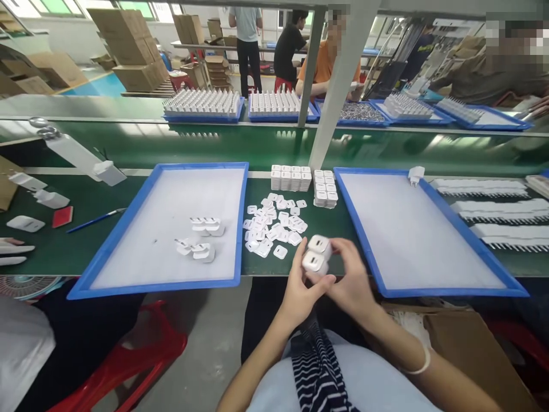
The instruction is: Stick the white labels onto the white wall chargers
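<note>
Two white USB charger plugs [315, 262] are held side by side over the table's front edge, their port faces turned up. My left hand [297, 294] is closed around their left and lower side. On the right, my right hand [352, 280] pinches them with thumb and fingers, slightly blurred. Just beyond my hands lies a loose pile of small white cover plates [274, 226]. Behind the pile stand neat stacks of white plates with slots [290, 178] and a smaller stack [325, 189].
A blue-rimmed tray [241, 229] on the left holds several white plug housings [203, 252]. Another blue-rimmed tray [364, 240] is on the right, a plug [416, 175] on its far rim. Rows of housings [493, 207] lie farther right. A metal post [338, 86] rises behind the stacks.
</note>
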`<move>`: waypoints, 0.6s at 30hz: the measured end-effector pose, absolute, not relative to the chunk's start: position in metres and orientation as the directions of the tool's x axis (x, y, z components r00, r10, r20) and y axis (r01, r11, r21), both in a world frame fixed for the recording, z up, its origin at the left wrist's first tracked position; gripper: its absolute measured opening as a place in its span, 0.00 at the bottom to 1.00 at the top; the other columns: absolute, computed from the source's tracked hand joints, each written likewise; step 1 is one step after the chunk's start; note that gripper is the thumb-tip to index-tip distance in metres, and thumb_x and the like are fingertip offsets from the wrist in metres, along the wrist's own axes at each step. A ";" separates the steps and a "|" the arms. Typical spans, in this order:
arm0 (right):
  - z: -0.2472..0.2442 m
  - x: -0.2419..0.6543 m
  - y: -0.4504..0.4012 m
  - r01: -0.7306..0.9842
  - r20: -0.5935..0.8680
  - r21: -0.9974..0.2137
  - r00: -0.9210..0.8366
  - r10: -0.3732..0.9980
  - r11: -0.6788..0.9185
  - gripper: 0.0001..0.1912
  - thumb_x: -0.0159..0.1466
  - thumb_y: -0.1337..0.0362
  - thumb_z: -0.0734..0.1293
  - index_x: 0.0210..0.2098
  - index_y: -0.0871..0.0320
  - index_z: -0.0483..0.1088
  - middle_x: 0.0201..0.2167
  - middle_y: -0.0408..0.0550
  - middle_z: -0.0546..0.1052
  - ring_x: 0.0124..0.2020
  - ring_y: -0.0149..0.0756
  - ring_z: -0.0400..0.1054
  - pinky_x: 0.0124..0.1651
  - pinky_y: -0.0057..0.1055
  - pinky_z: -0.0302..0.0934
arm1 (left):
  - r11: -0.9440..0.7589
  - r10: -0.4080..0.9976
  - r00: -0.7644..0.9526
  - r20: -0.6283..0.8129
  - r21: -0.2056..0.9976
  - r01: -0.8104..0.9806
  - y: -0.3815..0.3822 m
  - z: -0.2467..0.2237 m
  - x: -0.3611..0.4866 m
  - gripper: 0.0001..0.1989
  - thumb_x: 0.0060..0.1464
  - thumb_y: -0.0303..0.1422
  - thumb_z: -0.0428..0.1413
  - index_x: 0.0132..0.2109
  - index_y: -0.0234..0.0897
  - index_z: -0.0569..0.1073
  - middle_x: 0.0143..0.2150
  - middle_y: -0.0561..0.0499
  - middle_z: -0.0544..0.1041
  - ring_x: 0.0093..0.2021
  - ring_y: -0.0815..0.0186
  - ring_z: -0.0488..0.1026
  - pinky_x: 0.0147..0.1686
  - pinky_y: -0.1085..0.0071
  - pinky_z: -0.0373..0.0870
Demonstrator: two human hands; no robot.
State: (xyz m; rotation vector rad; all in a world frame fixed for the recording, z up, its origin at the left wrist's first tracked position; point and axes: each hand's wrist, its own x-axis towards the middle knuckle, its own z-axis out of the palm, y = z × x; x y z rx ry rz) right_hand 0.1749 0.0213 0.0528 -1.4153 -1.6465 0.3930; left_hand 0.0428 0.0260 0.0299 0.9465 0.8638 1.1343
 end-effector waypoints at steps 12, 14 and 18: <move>0.039 0.137 0.107 0.512 0.027 -0.832 -0.347 0.938 0.214 0.27 0.67 0.59 0.66 0.65 0.52 0.65 0.53 0.52 0.75 0.52 0.45 0.71 0.55 0.44 0.68 | 0.052 0.941 -0.248 -0.230 0.823 -0.565 0.009 0.035 -0.029 0.24 0.48 0.33 0.70 0.53 0.35 0.77 0.50 0.42 0.84 0.51 0.53 0.81 0.56 0.58 0.75; 0.032 0.130 0.123 0.596 0.036 -0.781 -0.256 0.966 0.187 0.23 0.64 0.61 0.68 0.58 0.57 0.70 0.54 0.58 0.73 0.59 0.54 0.66 0.59 0.50 0.63 | 0.078 0.943 -0.203 -0.264 0.768 -0.636 0.003 0.037 -0.031 0.25 0.46 0.33 0.70 0.52 0.34 0.77 0.48 0.41 0.84 0.48 0.51 0.82 0.54 0.55 0.76; 0.016 0.116 0.134 0.693 0.020 -0.708 -0.167 0.986 0.132 0.12 0.58 0.67 0.70 0.43 0.60 0.74 0.50 0.61 0.72 0.57 0.60 0.66 0.57 0.50 0.61 | 0.109 0.925 -0.188 -0.331 0.704 -0.702 -0.006 0.035 -0.029 0.25 0.45 0.33 0.71 0.51 0.31 0.78 0.47 0.37 0.84 0.45 0.50 0.83 0.53 0.51 0.77</move>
